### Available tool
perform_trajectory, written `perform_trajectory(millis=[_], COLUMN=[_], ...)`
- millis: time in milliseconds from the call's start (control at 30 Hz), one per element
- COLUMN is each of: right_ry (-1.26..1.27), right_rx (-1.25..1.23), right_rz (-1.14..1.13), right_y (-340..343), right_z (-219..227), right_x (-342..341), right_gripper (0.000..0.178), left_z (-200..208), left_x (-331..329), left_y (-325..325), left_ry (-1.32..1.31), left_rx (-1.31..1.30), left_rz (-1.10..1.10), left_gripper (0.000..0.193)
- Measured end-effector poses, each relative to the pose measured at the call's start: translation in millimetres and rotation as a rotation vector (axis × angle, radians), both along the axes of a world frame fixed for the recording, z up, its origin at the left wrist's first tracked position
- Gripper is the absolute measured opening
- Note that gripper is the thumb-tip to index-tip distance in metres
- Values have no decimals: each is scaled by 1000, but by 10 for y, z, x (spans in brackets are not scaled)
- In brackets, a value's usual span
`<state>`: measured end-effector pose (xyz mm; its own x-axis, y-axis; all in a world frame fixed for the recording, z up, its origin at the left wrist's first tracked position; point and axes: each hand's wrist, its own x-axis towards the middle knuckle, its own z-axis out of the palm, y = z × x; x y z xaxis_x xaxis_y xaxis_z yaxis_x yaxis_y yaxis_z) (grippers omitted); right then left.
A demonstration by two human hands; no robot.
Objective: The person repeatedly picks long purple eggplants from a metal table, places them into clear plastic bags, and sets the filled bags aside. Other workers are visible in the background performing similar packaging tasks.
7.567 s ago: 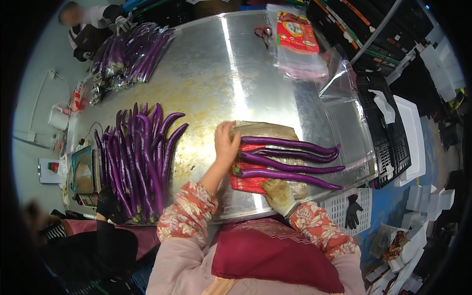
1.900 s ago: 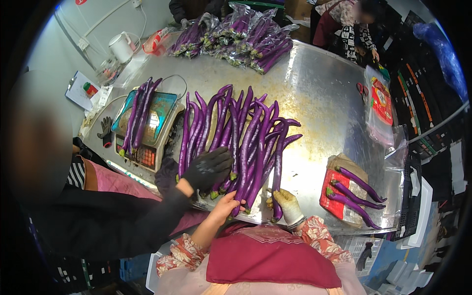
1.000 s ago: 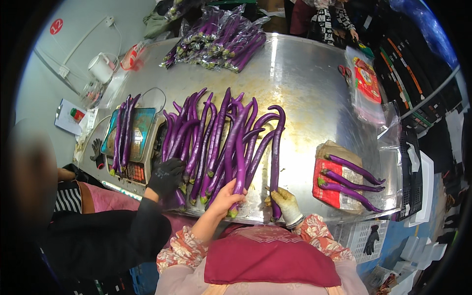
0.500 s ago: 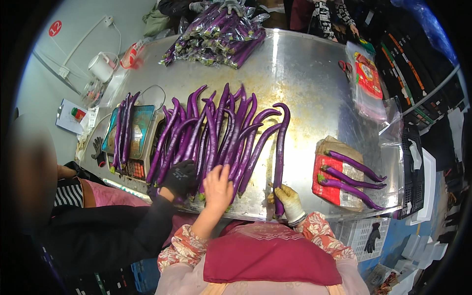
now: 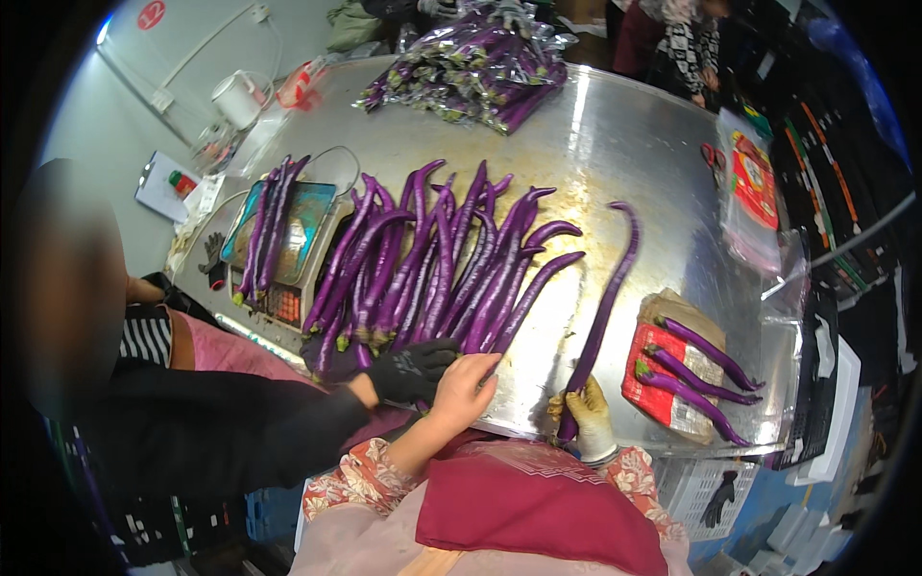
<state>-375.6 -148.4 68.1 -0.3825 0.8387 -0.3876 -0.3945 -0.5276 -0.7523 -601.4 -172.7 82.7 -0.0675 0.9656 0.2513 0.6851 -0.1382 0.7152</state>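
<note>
My left hand (image 5: 463, 392), bare, is closed at the lower end of the rightmost eggplant (image 5: 538, 300) in a row of long purple eggplants (image 5: 413, 259); its fingers partly hide that end. My right hand (image 5: 591, 420), in a pale stained glove, grips another long eggplant (image 5: 607, 298) near its lower end. That one stands apart from the row, its curved tip pointing away from me. Close to my left hand, a co-worker's black-gloved hand (image 5: 415, 371) reaches over the row's near ends.
Several eggplants lie on a scale (image 5: 312, 259) at left. To the right, three eggplants (image 5: 706, 353) rest on a red-and-tan bag (image 5: 663, 389). Bagged eggplants (image 5: 471, 67) are piled at the far side of the metal table (image 5: 643, 144), near plastic packaging (image 5: 751, 192) and red scissors (image 5: 711, 156).
The view has swung, shifting the scene rightward. My left hand has moved to the row's right end and closed. The eggplant in my right hand leans more rightward. The co-worker's black glove has moved right.
</note>
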Motion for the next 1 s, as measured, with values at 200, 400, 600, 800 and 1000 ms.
perform_trajectory(millis=[200,400,600,800,1000], right_ry=[37,-118,-143,-136,-86], right_rx=[49,86,98,51,17], right_rz=[7,15,53,92,52], right_y=[113,102,47,4,-33], right_z=[67,168,157,192,77], right_x=[53,-115,-264,-245,-198], right_gripper=[64,57,54,53,52], left_z=[80,-81,-395,-603,-628], left_x=[-333,-486,-542,-739,-1024], left_y=[-86,82,653,1273,1630], left_ry=[-189,59,393,329,390], left_rx=[-39,119,-234,-289,-521], left_rz=[269,326,404,513,385], left_gripper=[22,25,37,45,38])
